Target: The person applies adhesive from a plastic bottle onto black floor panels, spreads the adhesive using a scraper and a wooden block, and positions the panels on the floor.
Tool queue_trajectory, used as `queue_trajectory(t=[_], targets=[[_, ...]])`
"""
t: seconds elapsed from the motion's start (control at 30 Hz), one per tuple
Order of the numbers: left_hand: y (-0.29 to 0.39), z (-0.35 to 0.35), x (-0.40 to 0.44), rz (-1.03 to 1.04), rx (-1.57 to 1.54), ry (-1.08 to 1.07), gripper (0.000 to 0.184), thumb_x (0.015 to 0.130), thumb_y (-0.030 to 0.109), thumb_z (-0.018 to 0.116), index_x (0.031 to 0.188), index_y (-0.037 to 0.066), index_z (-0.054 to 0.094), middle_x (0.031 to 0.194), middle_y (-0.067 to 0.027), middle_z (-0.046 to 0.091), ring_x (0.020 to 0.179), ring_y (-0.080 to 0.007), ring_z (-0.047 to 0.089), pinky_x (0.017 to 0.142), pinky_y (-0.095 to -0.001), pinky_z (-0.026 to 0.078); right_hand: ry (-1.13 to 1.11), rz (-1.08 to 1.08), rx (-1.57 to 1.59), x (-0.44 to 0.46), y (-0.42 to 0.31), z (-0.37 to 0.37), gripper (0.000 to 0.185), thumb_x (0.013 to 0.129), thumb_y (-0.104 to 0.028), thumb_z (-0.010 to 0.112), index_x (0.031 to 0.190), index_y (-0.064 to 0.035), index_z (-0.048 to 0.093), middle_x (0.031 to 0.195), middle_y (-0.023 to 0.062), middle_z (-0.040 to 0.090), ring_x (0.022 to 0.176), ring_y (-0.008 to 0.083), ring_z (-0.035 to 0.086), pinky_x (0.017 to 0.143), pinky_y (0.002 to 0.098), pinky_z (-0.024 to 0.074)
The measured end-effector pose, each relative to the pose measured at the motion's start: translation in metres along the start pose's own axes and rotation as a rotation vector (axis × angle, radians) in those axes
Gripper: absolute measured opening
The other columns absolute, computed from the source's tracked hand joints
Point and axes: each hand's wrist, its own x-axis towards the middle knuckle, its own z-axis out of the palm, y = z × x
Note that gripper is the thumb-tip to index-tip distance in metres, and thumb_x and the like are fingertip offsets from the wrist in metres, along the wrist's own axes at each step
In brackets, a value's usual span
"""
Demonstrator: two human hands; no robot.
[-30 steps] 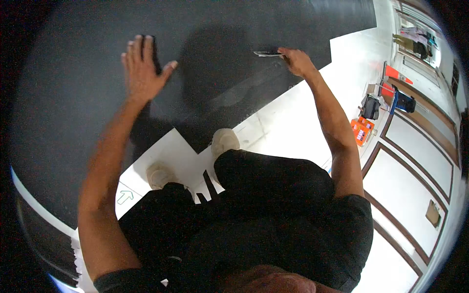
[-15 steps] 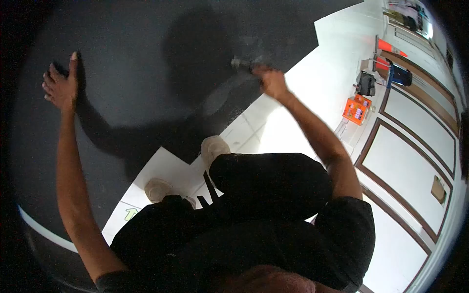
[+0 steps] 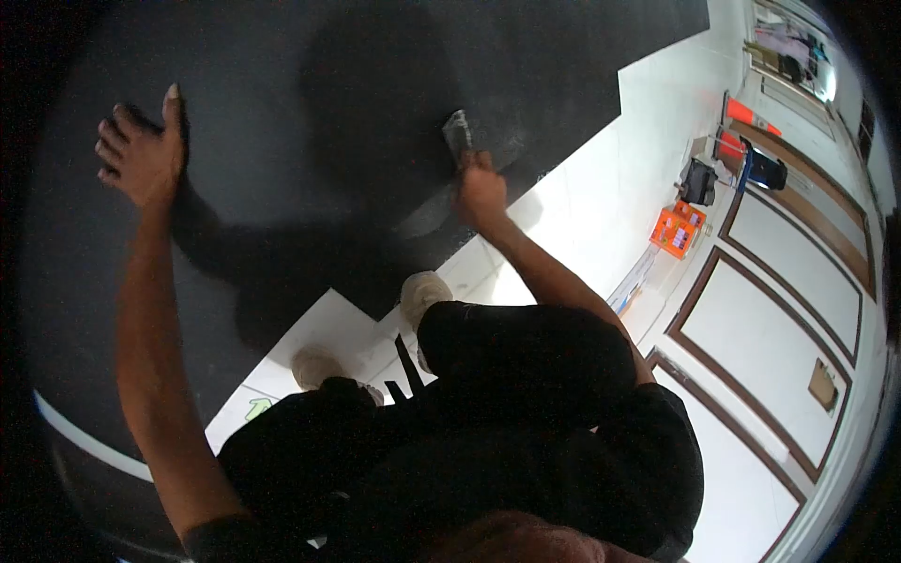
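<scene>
A dark, flat surface (image 3: 253, 122) fills the upper left, with a stepped edge along white tiles. My left hand (image 3: 143, 155) lies on it at the far left, fingers spread and empty. Farther right, my right hand (image 3: 481, 190) is closed round the handle of a flat scraper-like tool (image 3: 458, 134). The tool's blade points up and away, against the dark surface. A pale smeared patch (image 3: 427, 214) shows just below and left of my right hand.
White tiles (image 3: 572, 216) border the dark surface. My light shoes (image 3: 424, 293) are at its stepped edge. To the right are an orange box (image 3: 674, 233), a dark bag (image 3: 697, 182), a blue trolley (image 3: 765, 171), an orange cone (image 3: 751, 116) and framed panels (image 3: 760, 347).
My left hand has moved left from its first place to the far left. My right hand has moved left and nearer me, and the tool in it has turned to point away.
</scene>
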Motion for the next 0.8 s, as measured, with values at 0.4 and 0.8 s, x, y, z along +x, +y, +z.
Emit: queue_trajectory(t=[0.4,0.8], targets=[[-0.005,-0.026,0.038,0.021,0.148,-0.335,0.106,0.084,0.089,0.038,0.155,0.011,0.032,0.158,-0.0258,0.029,0.150,-0.0443,0.021,0.120,-0.0586,0.018,-0.090,0.481,0.726,0.044,0.010,0.018,0.023,0.094,-0.016,0.052,0.096,0.0041,0.062,0.082,0.0154,0.065,0.078,0.0286,0.068,0.070,0.0400,0.0533],[-0.016,-0.008,0.035,0.112,0.046,-0.097,0.098,0.085,0.086,0.040,0.155,0.018,0.033,0.161,-0.0195,0.027,0.151,-0.0412,0.019,0.121,-0.0615,0.015,-0.018,-0.748,-0.538,0.378,-0.158,-0.171,0.031,0.091,-0.019,0.057,0.115,-0.0029,0.068,0.125,0.0214,0.066,0.115,0.0425,0.061,0.096,0.0498,0.0492]])
